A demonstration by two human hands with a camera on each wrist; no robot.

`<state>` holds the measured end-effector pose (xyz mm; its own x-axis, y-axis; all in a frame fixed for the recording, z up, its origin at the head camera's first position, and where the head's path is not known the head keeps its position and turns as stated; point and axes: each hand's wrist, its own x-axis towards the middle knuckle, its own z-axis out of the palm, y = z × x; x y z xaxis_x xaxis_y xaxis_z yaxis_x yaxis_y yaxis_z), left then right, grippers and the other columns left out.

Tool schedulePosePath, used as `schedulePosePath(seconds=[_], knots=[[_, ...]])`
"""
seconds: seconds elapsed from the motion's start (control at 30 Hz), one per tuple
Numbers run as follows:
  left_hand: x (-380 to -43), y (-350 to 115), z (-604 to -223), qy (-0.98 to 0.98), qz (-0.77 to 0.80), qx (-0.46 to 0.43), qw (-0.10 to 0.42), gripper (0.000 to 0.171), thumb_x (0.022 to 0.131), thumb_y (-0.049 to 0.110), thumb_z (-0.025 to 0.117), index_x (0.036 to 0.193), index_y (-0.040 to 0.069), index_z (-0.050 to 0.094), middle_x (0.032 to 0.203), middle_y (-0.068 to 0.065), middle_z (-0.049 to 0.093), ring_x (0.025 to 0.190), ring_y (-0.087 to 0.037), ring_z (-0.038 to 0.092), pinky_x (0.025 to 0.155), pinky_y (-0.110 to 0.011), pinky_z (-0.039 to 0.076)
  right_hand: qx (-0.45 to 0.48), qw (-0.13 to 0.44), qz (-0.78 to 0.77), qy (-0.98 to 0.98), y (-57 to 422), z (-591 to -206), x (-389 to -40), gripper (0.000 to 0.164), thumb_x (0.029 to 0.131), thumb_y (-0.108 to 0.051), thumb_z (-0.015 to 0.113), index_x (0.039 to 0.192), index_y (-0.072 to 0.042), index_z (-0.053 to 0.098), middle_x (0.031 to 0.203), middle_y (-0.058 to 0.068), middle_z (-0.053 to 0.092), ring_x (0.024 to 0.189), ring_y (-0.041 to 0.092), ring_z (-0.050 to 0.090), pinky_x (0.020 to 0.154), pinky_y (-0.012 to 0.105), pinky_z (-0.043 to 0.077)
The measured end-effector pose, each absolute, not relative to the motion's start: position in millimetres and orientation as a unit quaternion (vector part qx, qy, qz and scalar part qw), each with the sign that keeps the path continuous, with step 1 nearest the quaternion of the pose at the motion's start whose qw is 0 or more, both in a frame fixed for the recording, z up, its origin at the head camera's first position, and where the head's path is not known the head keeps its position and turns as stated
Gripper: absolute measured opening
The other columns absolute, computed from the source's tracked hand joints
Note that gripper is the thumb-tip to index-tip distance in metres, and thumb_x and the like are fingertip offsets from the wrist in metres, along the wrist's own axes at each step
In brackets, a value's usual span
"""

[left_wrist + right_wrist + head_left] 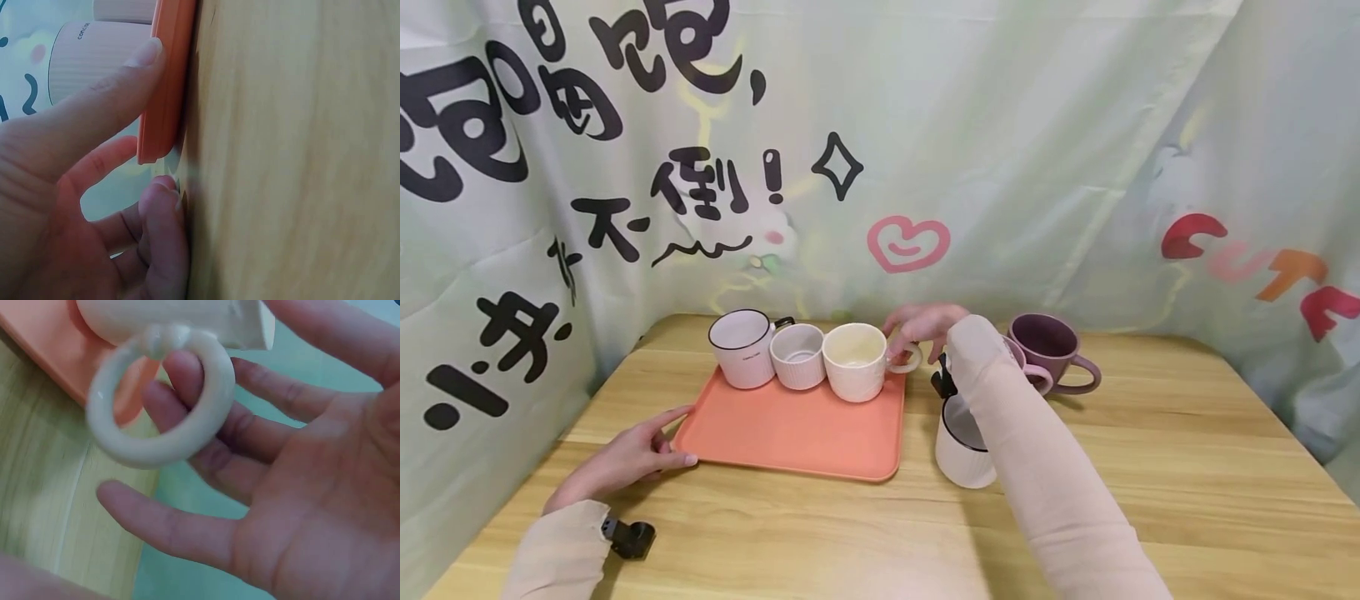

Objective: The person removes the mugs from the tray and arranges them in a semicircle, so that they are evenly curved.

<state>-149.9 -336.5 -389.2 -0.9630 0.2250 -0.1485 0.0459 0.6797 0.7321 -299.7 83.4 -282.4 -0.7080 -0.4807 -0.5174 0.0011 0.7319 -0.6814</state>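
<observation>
An orange tray (790, 437) lies on the wooden table. My left hand (625, 458) holds its near left corner, thumb (128, 78) on the front edge and index finger at the left side. A cream textured cup (853, 375) stands at the tray's back right, its ring handle (215, 381) sticking out past the tray's edge. Around that handle my right hand (925, 323) has its fingers loosely spread, two fingertips showing through the ring and the thumb apart from it. Left of the cream cup stand a small ribbed cup (797, 371) and a white black-rimmed mug (745, 362).
Right of the tray stands another white mug (961, 458) with a black rim, partly covered by my right sleeve (1045, 450). Behind the sleeve are a purple mug (1063, 358) and a pink cup, mostly hidden. A printed curtain (1000, 167) hangs along the table's back.
</observation>
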Motion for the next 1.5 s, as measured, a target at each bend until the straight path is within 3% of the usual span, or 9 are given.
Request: schedulePosePath(seconds=[0.1,0.27,0.5,0.63,0.83,1.0,1.17,1.37,1.5], knots=[[-150,-336,-389,0.908,0.396,0.072,0.116,0.09,0.089,0.023,0.081,0.153,-0.011,0.029,0.074,-0.006,0.048,0.059,-0.016,0.047,0.053,-0.027,0.043,-0.138,0.375,-0.349,0.848,81,-284,-301,0.056,0.094,-0.008,0.064,0.143,0.002,0.039,0.102,0.014,0.057,0.111,0.033,0.054,0.101,0.064,0.04],[-151,-336,-389,0.908,0.398,0.068,0.114,0.088,0.089,0.021,0.081,0.154,-0.009,0.029,0.075,-0.006,0.048,0.058,-0.016,0.047,0.053,-0.027,0.042,-0.149,0.371,-0.365,0.841,79,-285,-303,0.034,0.097,-0.003,0.057,0.128,0.003,0.044,0.079,0.009,0.043,0.083,0.024,0.047,0.098,0.067,0.042],[-151,-337,-390,0.909,0.396,0.068,0.115,0.088,0.089,0.022,0.081,0.153,-0.01,0.03,0.074,-0.005,0.048,0.058,-0.016,0.047,0.053,-0.027,0.043,-0.142,0.354,-0.372,0.846,76,-281,-302,0.012,0.097,-0.002,0.05,0.109,-0.002,0.048,0.073,0.004,0.032,0.071,0.018,0.035,0.093,0.066,0.045],[-151,-337,-392,0.91,0.394,0.066,0.113,0.089,0.089,0.022,0.081,0.153,-0.01,0.029,0.074,-0.005,0.047,0.058,-0.016,0.047,0.053,-0.027,0.043,-0.157,0.334,-0.364,0.855,76,-277,-301,0.006,0.098,-0.004,0.05,0.103,-0.003,0.05,0.073,0.002,0.03,0.067,0.016,0.032,0.075,0.054,0.053],[-151,-337,-392,0.911,0.39,0.063,0.115,0.089,0.089,0.023,0.081,0.154,-0.009,0.03,0.075,-0.006,0.048,0.058,-0.016,0.047,0.053,-0.027,0.043,-0.188,0.284,-0.376,0.862,84,-273,-300,0.015,0.098,-0.006,0.053,0.11,0.001,0.051,0.071,0.004,0.038,0.061,0.015,0.037,0.054,0.035,0.052],[-152,-337,-391,0.912,0.388,0.063,0.117,0.09,0.089,0.025,0.081,0.154,-0.008,0.029,0.075,-0.006,0.048,0.059,-0.017,0.047,0.053,-0.027,0.043,-0.206,0.239,-0.374,0.872,92,-263,-295,0.024,0.098,-0.009,0.057,0.118,0.0,0.048,0.091,0.011,0.052,0.072,0.021,0.052,0.061,0.041,0.056],[-153,-337,-389,0.913,0.385,0.063,0.117,0.09,0.089,0.025,0.081,0.155,-0.008,0.029,0.076,-0.006,0.048,0.059,-0.018,0.048,0.054,-0.027,0.043,-0.228,0.21,-0.381,0.871,98,-254,-290,0.022,0.099,-0.009,0.057,0.116,-0.001,0.046,0.081,0.01,0.053,0.066,0.021,0.049,0.055,0.037,0.053],[-153,-337,-389,0.912,0.388,0.065,0.117,0.09,0.089,0.025,0.081,0.155,-0.007,0.029,0.076,-0.006,0.048,0.059,-0.017,0.047,0.054,-0.027,0.044,-0.235,0.182,-0.41,0.863,106,-249,-283,0.024,0.102,-0.012,0.056,0.119,-0.003,0.043,0.092,0.013,0.058,0.072,0.024,0.052,0.057,0.04,0.053],[-152,-338,-390,0.913,0.387,0.066,0.115,0.09,0.089,0.025,0.082,0.154,-0.008,0.03,0.075,-0.006,0.048,0.059,-0.017,0.047,0.054,-0.027,0.043,-0.239,0.165,-0.42,0.86,109,-247,-278,0.024,0.102,-0.012,0.058,0.119,-0.002,0.043,0.086,0.011,0.054,0.074,0.025,0.05,0.057,0.039,0.052]])
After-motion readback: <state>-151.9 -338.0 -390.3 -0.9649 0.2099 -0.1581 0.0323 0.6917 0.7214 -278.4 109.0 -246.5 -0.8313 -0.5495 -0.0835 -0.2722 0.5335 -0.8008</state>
